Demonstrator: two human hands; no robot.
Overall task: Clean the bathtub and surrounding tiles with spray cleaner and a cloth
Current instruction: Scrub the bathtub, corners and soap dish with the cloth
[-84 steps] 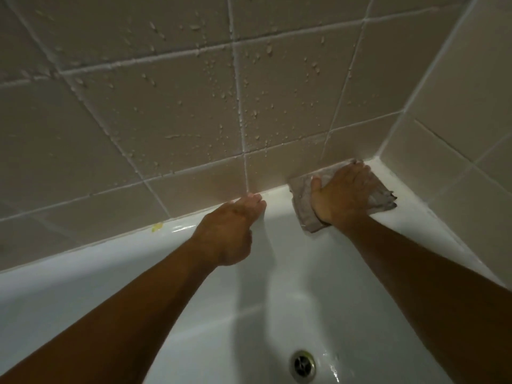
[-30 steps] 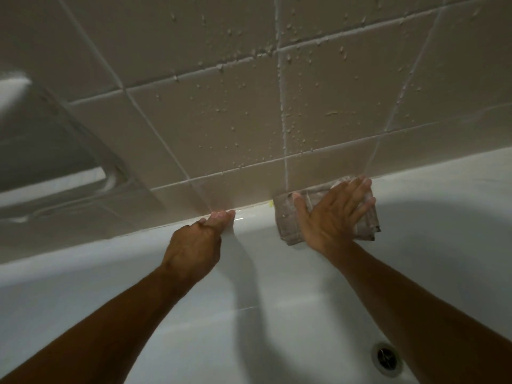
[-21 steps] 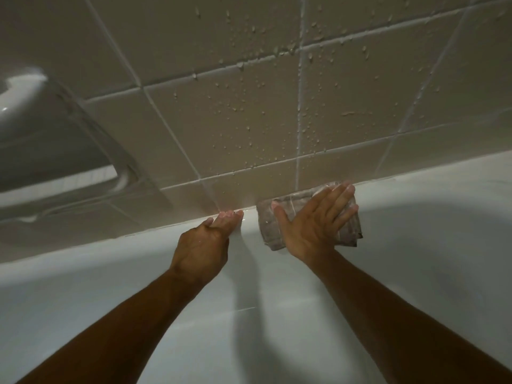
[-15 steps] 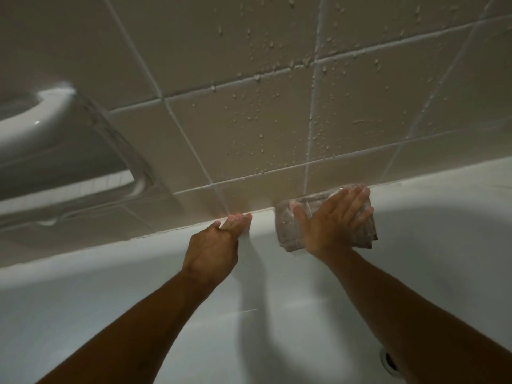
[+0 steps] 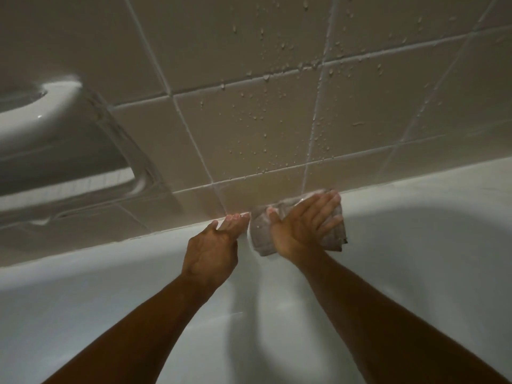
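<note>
My right hand (image 5: pixel 302 225) lies flat with straight fingers on a greyish folded cloth (image 5: pixel 333 234), pressing it onto the white bathtub rim (image 5: pixel 415 189) where the rim meets the wall. My left hand (image 5: pixel 213 250) rests on the rim just left of the cloth, fingertips touching the seam below the tiles, holding nothing. The beige wall tiles (image 5: pixel 249 120) above carry many droplets. No spray bottle is in view.
A built-in ceramic grab handle and soap recess (image 5: pixel 55 128) is set into the wall at the upper left. The white tub wall (image 5: pixel 110 314) slopes down below my arms. The drain is out of view.
My right hand has slid the cloth leftward along the rim from the corner until it sits beside my left hand. The view has shifted left, bringing the grab handle in and hiding the drain.
</note>
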